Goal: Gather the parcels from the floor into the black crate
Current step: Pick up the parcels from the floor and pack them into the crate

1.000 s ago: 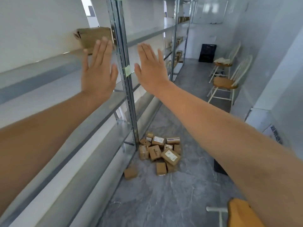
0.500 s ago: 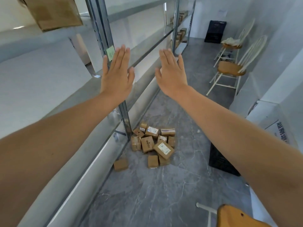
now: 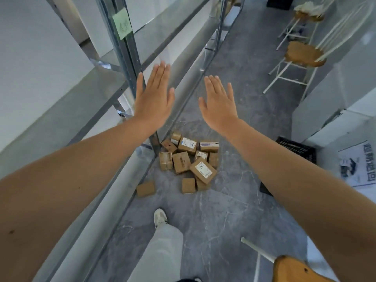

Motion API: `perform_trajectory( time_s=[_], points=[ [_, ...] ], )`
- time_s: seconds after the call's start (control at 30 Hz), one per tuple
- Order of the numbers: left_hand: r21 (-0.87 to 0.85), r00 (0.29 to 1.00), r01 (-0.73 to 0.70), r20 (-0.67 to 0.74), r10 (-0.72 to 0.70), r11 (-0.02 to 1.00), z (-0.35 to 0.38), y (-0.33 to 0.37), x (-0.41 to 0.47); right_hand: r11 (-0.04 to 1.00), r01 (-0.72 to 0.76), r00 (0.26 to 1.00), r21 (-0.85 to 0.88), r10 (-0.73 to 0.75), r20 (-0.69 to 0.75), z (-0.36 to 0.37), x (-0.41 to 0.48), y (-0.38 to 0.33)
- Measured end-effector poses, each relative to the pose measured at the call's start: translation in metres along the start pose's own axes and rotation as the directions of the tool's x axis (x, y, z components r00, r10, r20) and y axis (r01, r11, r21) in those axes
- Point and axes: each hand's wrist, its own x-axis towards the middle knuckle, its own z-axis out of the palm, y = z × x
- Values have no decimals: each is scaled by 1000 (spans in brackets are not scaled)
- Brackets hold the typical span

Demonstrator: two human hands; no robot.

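Both hands are stretched out in the air with palms down and hold nothing. The left hand [image 3: 153, 98] has straight fingers [image 3: 160, 78] kept close together; the right hand [image 3: 219, 104] has straight fingers a little spread.

The parcels [image 3: 181, 161] are small brown cardboard boxes with sharp edges. They lie in a loose heap on the floor [image 3: 223, 210], which is grey stone with pale veins, just beside the foot of a shiny metal rack [image 3: 126, 47]. One parcel lies a little apart, close to the rack. Some parcels carry white printed labels [image 3: 203, 168] and strips of tape; the print is too small to read.

The crate [image 3: 299, 149], black plastic with a lattice wall, stands on the floor to the right of the heap, partly hidden behind the right forearm.

A pale green note [image 3: 122, 23] on the rack post has handwriting that cannot be read. A white carton [image 3: 358, 165] at the right shows dark blue characters, cut by the edge.
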Motion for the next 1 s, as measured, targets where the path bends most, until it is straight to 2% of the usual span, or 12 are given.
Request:
perform_trajectory(
  time_s=[0.17, 0.3, 0.4, 0.6, 0.73, 0.87, 1.0],
  points=[
    [-41, 994, 0, 106, 4, 999, 49, -46, 50, 997, -75, 991, 1, 75, 115, 45, 60, -6],
    [-38, 979, -64, 192, 70, 997, 73, -88, 88, 995, -97, 982, -6, 97, 161, 73, 107, -14],
    [-21, 970, -57, 235, 60, 998, 95, -116, 117, 993, -117, 975, 13, 112, 193, 92, 137, -18],
    [-119, 953, 104, 296, -64, 987, 153, -137, 134, 995, -86, 964, 59, 68, 259, 142, 180, -11],
    [-205, 919, 265, 349, -182, 942, 217, -137, 115, 987, -88, 937, 132, 37, 347, 216, 196, 1],
    [-176, 806, 488, 468, -363, 855, 308, -149, 73, 994, -41, 845, 104, -21, 534, 322, 184, 16],
    [-129, 703, 625, 522, -483, 770, 410, -172, 20, 990, 66, 774, 124, -129, 620, 434, 161, 28]
  ],
)
